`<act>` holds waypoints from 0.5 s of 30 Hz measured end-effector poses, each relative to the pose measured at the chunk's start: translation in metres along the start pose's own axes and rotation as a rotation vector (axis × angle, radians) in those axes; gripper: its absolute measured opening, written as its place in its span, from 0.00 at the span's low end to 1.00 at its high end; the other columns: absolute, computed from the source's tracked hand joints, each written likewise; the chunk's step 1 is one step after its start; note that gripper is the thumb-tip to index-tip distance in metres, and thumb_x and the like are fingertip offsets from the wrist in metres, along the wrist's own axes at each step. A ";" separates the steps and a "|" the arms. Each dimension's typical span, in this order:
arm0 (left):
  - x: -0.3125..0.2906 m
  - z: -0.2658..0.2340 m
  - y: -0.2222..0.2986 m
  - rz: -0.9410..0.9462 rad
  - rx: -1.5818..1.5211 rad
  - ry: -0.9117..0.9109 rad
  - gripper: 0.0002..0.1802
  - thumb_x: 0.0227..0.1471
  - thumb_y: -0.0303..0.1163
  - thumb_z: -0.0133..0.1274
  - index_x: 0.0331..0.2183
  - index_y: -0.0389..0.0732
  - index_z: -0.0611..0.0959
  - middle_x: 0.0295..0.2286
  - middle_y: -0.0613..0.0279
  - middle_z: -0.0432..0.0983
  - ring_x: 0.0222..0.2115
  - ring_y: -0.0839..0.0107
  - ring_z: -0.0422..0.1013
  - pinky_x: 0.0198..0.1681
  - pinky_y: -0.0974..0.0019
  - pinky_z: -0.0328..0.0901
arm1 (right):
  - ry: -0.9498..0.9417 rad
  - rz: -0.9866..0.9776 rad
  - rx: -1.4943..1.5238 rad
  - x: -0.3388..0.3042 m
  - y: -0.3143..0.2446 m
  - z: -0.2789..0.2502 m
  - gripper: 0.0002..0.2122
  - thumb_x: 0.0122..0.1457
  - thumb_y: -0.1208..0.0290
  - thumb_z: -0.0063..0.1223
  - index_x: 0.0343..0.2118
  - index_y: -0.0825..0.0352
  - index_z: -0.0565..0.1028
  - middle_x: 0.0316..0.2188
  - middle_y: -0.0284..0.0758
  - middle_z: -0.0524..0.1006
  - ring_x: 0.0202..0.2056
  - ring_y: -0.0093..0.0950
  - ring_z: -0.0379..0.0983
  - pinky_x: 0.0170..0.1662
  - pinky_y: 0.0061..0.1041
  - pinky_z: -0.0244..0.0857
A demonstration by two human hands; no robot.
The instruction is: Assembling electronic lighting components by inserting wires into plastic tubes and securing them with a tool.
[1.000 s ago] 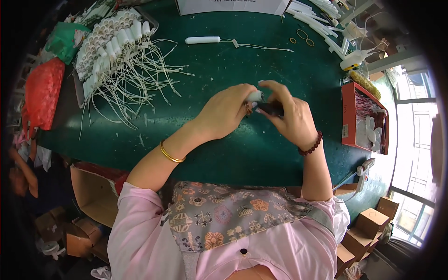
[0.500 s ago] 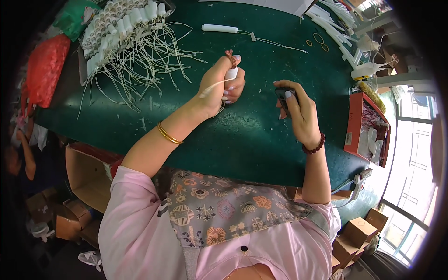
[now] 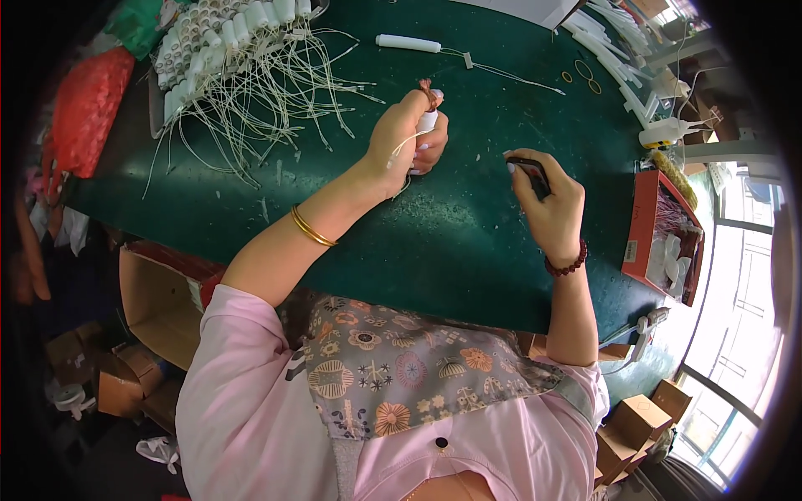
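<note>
My left hand [image 3: 407,144] is closed around a short white cylinder [image 3: 427,122]. Reddish-brown strands [image 3: 427,90], like copper wire, stick up from its top end by my thumb. Thin white leads come out beside my fingers and hang along the wrist. My right hand [image 3: 555,199] grips a small dark hand tool [image 3: 532,176] above the table, apart from the left hand; its exact kind is partly hidden by my fingers. On the far side lies a single white tube [image 3: 408,43] with a white cable [image 3: 518,78] stretching to the right.
A tray at the far left is heaped with white cylinders [image 3: 238,29], their leads spilling onto the green table [image 3: 418,250]. Red plastic bag [image 3: 88,113] lies left of it. On the right are rubber bands [image 3: 585,69], white tubes [image 3: 614,71], a white bottle [image 3: 664,131] and a red box [image 3: 642,225].
My right hand has turned at the wrist, tilting the dark tool and curling the fingers further under. The left hand keeps its grip on the white cylinder. The whole view has shifted slightly.
</note>
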State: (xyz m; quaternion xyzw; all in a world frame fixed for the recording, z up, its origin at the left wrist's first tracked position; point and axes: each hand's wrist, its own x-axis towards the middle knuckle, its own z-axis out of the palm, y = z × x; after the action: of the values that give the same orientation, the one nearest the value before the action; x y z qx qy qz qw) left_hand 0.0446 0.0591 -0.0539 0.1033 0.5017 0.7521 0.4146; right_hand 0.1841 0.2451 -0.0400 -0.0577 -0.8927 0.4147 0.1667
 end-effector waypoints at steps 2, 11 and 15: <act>-0.002 -0.001 -0.001 -0.015 -0.019 0.017 0.33 0.63 0.51 0.37 0.10 0.50 0.54 0.08 0.71 0.47 0.09 0.77 0.42 0.14 0.69 0.40 | -0.003 0.041 0.013 0.000 -0.001 0.002 0.08 0.62 0.75 0.57 0.43 0.68 0.81 0.26 0.28 0.79 0.23 0.13 0.69 0.26 0.16 0.62; -0.023 0.011 0.024 0.504 1.882 -0.229 0.14 0.55 0.38 0.56 0.25 0.37 0.80 0.23 0.50 0.80 0.31 0.55 0.80 0.34 0.59 0.72 | -0.093 0.179 0.293 0.008 0.025 -0.004 0.10 0.61 0.73 0.60 0.45 0.68 0.81 0.34 0.26 0.81 0.28 0.11 0.68 0.31 0.13 0.62; -0.028 0.045 0.055 0.508 2.021 -0.316 0.03 0.45 0.24 0.59 0.27 0.36 0.82 0.26 0.51 0.81 0.31 0.57 0.80 0.33 0.58 0.74 | -0.163 0.003 0.379 0.005 0.030 -0.002 0.13 0.56 0.73 0.66 0.45 0.68 0.81 0.37 0.27 0.80 0.31 0.14 0.69 0.36 0.18 0.66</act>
State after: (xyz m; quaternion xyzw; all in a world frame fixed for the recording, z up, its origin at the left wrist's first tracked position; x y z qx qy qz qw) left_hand 0.0595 0.0599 0.0214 0.5998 0.7993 0.0270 0.0264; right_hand 0.1787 0.2667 -0.0603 0.0073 -0.8091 0.5789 0.1012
